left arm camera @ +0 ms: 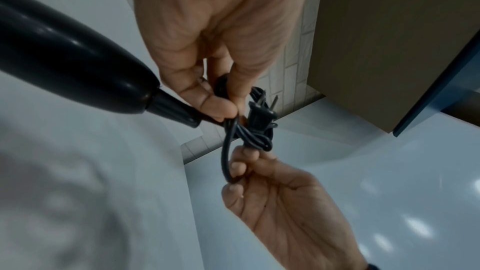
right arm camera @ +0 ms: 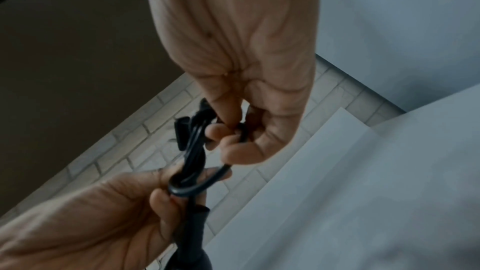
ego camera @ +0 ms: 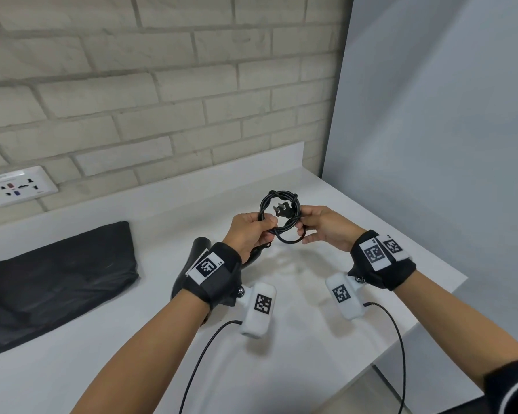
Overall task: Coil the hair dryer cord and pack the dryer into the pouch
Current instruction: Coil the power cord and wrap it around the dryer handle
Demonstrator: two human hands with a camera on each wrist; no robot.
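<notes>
**Nearly coiled: both hands on the cord bundle, pouch waiting to the left**

Already the black cord is gathered into a small round coil held above the white counter, with the plug lying across the middle of the loops, prongs toward the left. The left hand has its fingers and thumb curled round the left side of the coil; the right hand pinches the right side, and one looser loop hangs below between the two hands. The left wrist view shows the dryer's handle ending in its strain relief just beside the left thumb, so the hair dryer lies directly under and behind the left wrist, mostly hidden from the head camera.

My reading is that coiling is in its last stage: the loops are formed and the tail seems wrapped around them, though whether the bundle is secured I cannot tell. Next, the loose lower loop needs tucking or tightening so the coil holds when let go. Then one hand must take the dryer body and carry it to the black fabric pouch, which lies flat on the counter well to the left, below the wall socket. Its opening is not visible, so it will probably need to be found and spread first.
</notes>
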